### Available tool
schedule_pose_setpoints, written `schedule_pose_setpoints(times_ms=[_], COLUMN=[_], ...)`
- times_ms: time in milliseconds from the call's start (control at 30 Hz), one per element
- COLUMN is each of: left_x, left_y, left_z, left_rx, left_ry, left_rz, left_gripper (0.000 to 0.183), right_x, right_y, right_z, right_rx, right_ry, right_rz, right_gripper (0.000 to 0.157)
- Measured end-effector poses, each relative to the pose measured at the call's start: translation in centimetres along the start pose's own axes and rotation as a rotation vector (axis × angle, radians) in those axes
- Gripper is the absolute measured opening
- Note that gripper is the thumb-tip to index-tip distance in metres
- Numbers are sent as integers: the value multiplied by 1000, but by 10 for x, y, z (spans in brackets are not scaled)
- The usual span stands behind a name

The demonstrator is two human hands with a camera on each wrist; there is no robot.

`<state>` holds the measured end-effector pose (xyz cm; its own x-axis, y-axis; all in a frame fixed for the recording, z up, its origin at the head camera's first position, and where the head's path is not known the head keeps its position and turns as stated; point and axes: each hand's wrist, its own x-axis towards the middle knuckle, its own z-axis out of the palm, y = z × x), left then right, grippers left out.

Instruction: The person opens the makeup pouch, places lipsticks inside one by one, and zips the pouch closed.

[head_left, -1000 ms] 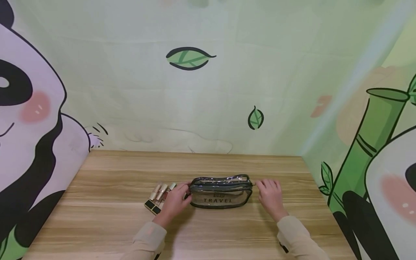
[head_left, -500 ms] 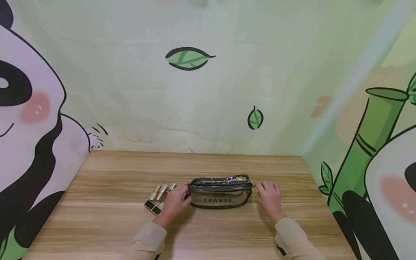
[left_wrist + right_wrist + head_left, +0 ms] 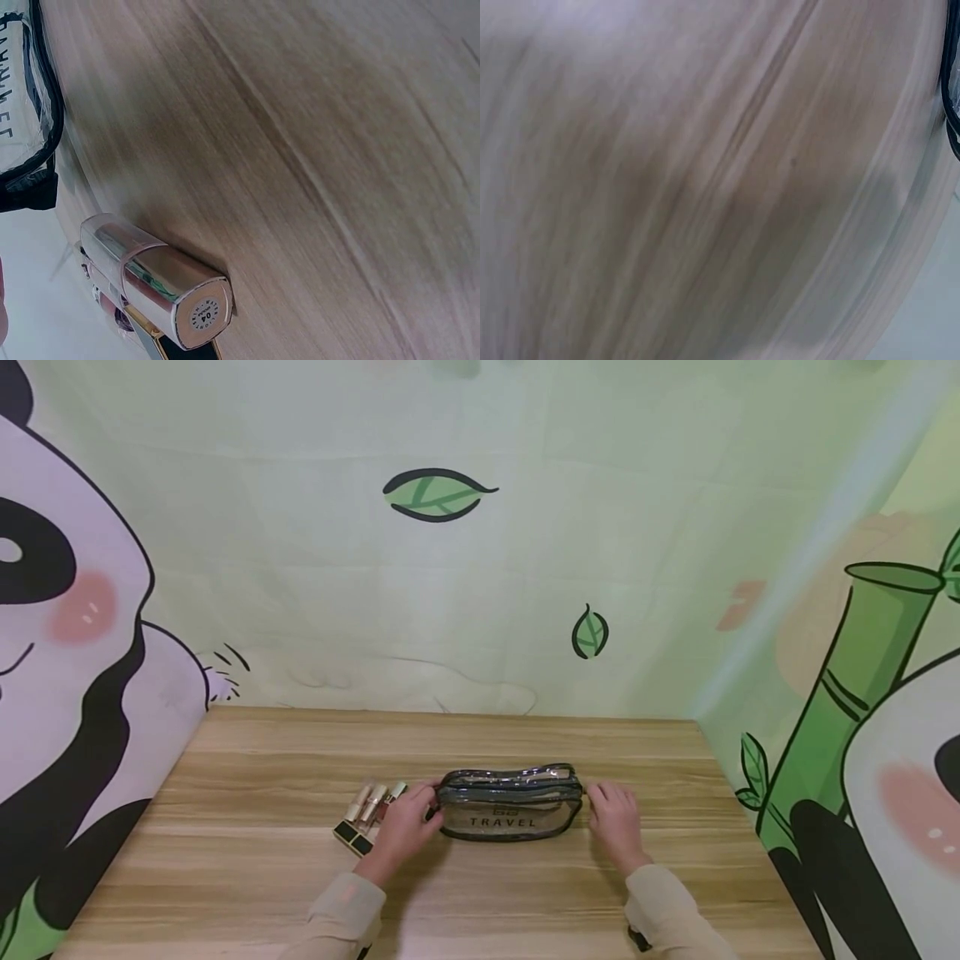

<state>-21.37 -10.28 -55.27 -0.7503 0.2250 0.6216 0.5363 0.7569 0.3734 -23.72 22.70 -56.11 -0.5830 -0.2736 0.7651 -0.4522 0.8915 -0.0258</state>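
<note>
A clear travel pouch (image 3: 504, 823) with dark trim and the word TRAVEL on its front stands on the table in the head view. My left hand (image 3: 405, 821) pinches its left end, where a black tab (image 3: 34, 193) shows in the left wrist view. At the pouch's right end, the fingertips of my right hand (image 3: 617, 823) pinch what looks like the zipper end; the exact hold is hidden. Just left of my left hand lie several lipstick-like tubes (image 3: 358, 802), partly covered by it. One tube (image 3: 161, 281) has a round label on its base.
Two black, gold-edged cap ends (image 3: 352, 837) face forward among the tubes. The wood-grain table (image 3: 300, 743) meets a printed cloth backdrop (image 3: 480, 577) with pandas, leaves and bamboo at its back edge.
My right hand and sleeve have shifted slightly left, closer against the pouch's right end. The left hand, pouch and tubes look the same.
</note>
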Motion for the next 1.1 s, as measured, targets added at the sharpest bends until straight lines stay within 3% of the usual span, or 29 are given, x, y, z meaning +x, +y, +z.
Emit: schedule_pose_setpoints(times_ms=[267,600,800,1100], left_x=[0,0,0,0], left_y=[0,0,1,0], left_z=[1,1,1,1], left_rx=[5,14,13,14], left_ry=[-5,32,28,28], left_rz=[-4,22,14,18], left_gripper=[21,22,24,22], right_x=[0,-1,-1,3], right_y=[-6,-19,-19,-19], right_z=[6,7,7,4], right_rx=[84,263,389,521], right_ry=[-20,-213,-282,-326], right_rz=[87,410,564,646], right_gripper=[14,14,13,16])
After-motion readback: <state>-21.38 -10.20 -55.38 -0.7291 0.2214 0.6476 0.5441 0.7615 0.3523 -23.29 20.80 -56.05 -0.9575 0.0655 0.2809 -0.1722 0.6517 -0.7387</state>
